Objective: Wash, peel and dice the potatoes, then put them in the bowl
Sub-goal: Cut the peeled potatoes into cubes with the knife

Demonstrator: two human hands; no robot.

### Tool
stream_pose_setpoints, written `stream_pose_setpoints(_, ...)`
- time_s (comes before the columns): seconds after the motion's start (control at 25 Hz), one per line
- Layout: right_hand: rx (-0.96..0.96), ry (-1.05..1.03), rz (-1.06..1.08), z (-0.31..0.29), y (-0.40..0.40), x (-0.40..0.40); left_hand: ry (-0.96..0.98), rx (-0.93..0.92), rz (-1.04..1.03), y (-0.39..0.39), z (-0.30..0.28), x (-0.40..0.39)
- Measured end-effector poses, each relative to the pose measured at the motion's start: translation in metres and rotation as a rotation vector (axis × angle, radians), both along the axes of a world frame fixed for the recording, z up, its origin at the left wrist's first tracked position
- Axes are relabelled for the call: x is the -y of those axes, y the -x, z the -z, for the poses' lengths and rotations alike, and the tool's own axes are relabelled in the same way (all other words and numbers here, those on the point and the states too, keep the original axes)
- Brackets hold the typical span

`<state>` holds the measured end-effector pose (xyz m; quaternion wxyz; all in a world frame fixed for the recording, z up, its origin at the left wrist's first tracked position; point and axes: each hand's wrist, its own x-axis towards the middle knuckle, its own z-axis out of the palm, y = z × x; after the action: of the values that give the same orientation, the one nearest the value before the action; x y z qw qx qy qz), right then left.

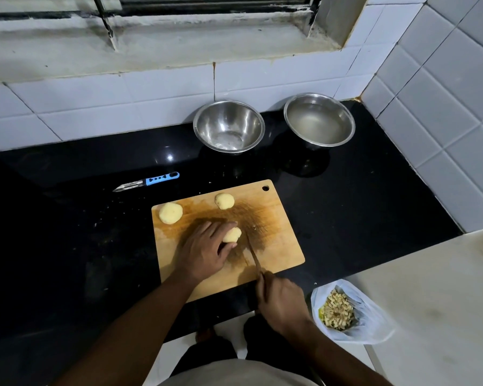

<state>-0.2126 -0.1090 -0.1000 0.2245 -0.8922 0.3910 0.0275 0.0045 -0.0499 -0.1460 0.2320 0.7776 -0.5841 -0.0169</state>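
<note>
At frame centre, on the cutting board (276, 246), our left hand (204, 252) pins a peeled potato (232, 234), firm but probably slippery; our right hand (280, 302) grips the knife (253, 254), apparently touching it.

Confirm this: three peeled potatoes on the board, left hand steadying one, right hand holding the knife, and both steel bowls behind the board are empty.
Not quite. The head view shows only the left bowl is empty; the right bowl holds water. The rest stands: three peeled potatoes on the board, left hand steadying one potato, right hand holding the knife.
</note>
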Motion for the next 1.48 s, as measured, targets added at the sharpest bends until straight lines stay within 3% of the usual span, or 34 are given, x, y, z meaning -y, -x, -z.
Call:
stream_pose_setpoints(0.24,0.039,0.016,0.01,-0.006,-0.053,0.013,0.027,-0.16,-0.086,-0.002,0.002,-0.004)
stream_pose_setpoints(1.0,-0.006,0.052,-0.081,-0.015,-0.059,0.013,0.05,-0.109,-0.052,-0.003,0.003,-0.005)
stream_pose_setpoints(1.2,-0.159,0.128,-0.163,-0.008,-0.063,0.015,0.048,-0.096,-0.054,-0.002,0.005,-0.005)
stream_pose_setpoints(1.48,-0.252,0.134,-0.213,-0.004,-0.062,0.015,-0.006,0.108,-0.036,-0.001,0.0,-0.004)
